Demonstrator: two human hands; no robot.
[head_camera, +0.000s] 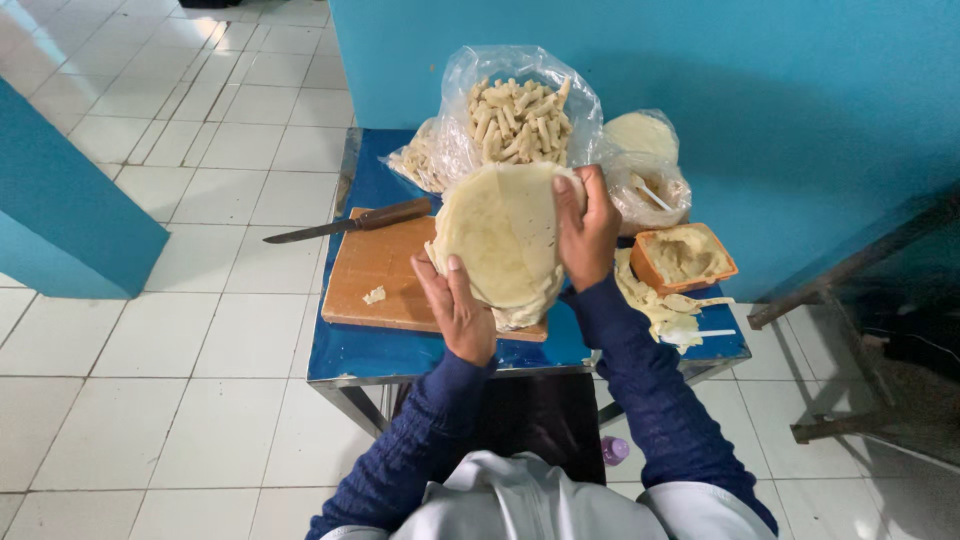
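A stack of thin round pale dough sheets (500, 235) is held up above the wooden cutting board (375, 270). My left hand (455, 305) grips the stack's lower left edge, thumb on top. My right hand (585, 232) holds its right edge, fingers curled over the rim. Both arms wear dark blue sleeves.
A knife (350, 222) with a wooden handle lies across the board's far end on the small blue table (370, 355). Behind stand clear bags of rolled pastries (520, 118) and more sheets (645, 140). An orange tub of filling (685, 258) and dough scraps (660, 305) sit at right.
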